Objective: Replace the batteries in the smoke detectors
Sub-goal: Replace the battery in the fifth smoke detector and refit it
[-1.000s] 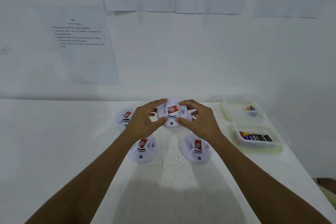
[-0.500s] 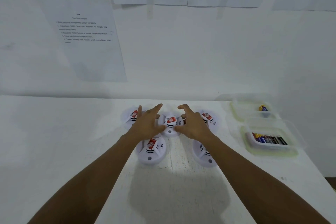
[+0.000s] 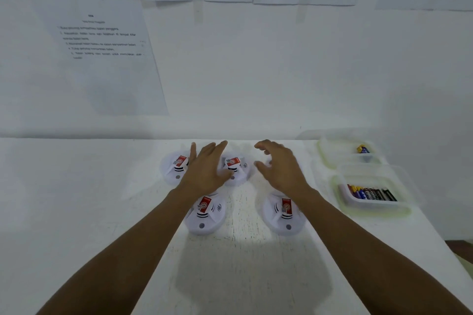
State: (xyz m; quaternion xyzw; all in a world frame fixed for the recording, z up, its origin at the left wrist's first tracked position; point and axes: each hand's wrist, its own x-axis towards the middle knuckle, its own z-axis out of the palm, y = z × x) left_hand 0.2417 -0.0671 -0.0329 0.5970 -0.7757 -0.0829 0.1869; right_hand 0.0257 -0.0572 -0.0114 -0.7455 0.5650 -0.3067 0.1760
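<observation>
Several white round smoke detectors with red labels lie on the white table [image 3: 76, 199]: a back-left detector [image 3: 174, 167], a back-middle detector [image 3: 236, 169], a front-left detector [image 3: 204, 215] and a front-right detector [image 3: 282, 215]. My left hand [image 3: 207, 169] hovers with straight fingers between the back-left and back-middle detectors, its thumb beside the middle one. My right hand [image 3: 280, 166] is spread, fingers loosely bent, holding nothing; it covers whatever lies under it.
At the right stand two clear plastic tubs: the near tub [image 3: 371, 202] holds a row of several batteries [image 3: 371, 193], the far tub [image 3: 343, 151] holds a yellow-blue battery [image 3: 363, 149]. Printed sheets hang on the wall [image 3: 256, 71] behind the table.
Both hands held the back-middle detector a second ago. They have set it down, let go and spread apart. The camera tilted and shifted slightly.
</observation>
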